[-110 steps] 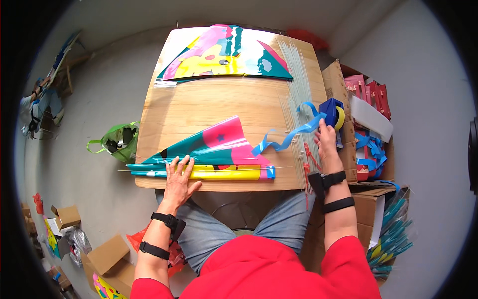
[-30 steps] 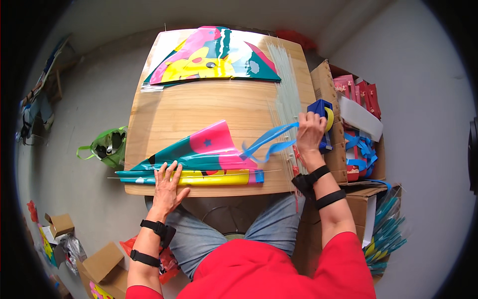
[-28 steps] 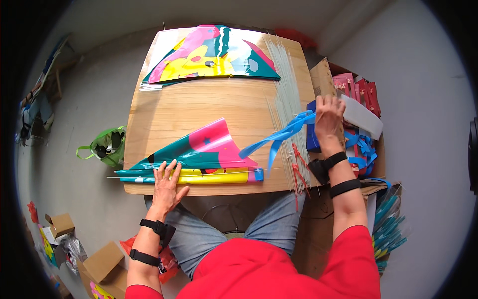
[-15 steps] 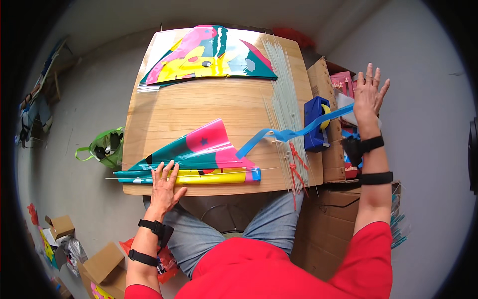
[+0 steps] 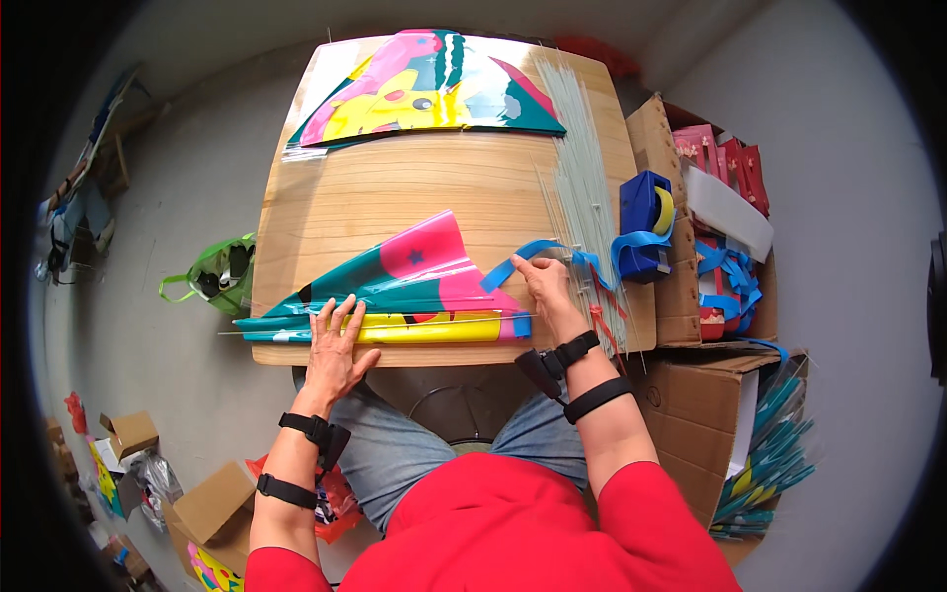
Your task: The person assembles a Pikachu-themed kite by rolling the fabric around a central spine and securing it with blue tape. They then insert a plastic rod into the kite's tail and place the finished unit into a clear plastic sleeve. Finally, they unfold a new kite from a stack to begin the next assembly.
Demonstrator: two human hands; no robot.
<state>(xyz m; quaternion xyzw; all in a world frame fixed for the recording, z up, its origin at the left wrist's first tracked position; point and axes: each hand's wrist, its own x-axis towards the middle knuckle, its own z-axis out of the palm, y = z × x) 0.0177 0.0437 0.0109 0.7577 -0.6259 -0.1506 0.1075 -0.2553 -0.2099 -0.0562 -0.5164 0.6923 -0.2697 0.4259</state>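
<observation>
A folded plastic kite sheet (image 5: 409, 266) in teal, pink and yellow lies along the table's near edge, with a thin rod running lengthwise over its yellow band. My left hand (image 5: 335, 345) rests on its left part, fingers spread and flat. A blue ribbon (image 5: 541, 247) runs from the sheet's right corner over the thin rods and past the tape dispenser. Just right of that corner, my right hand (image 5: 548, 288) pinches the ribbon between thumb and fingertips. A short blue strip (image 5: 515, 324) shows on the sheet's right end.
More printed sheets (image 5: 424, 99) lie at the table's (image 5: 395, 183) far side. Pale thin rods (image 5: 582, 168) and red ties (image 5: 600, 321) occupy the right side, beside a blue tape dispenser (image 5: 643, 222). Cardboard boxes (image 5: 676, 237) stand at right; a green bag (image 5: 222, 276) is at left.
My right hand has come from over the box at right back to the sheet's corner and now pinches the ribbon, which hangs slacker. My left hand stays on the sheet.
</observation>
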